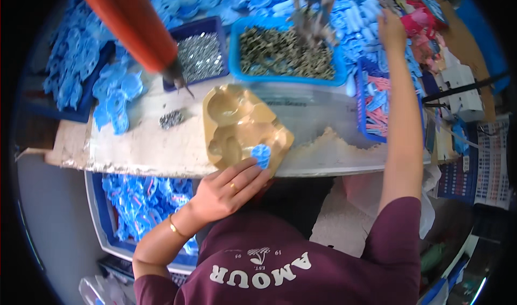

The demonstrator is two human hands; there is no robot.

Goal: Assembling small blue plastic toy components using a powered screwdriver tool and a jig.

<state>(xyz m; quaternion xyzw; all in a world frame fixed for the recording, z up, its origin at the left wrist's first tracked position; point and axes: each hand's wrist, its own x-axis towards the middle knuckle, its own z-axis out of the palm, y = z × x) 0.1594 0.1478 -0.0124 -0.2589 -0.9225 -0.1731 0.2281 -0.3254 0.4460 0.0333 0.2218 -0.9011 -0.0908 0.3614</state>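
Observation:
My left hand (231,189) lies over the near edge of a gold moulded tray (223,124) on the table, fingers together. At its fingertips is a small blue plastic part (262,155), resting in a hollow of the tray; the thumb is hidden. Stretched far to the right, my right hand (392,30) is at the heap of blue plastic parts (353,22). It is blurred, and its fingers barely show. An orange-red screwdriver (137,27) hangs from above, its bit pointing down just left of the tray.
Behind the tray stand a purple bin of silvery screws (200,54) and a blue bin of brownish metal pieces (280,52). A small screw pile (171,119) lies left of the tray. On the right is a basket of pink and blue parts (377,106); a blue-filled crate (142,202) sits below the table.

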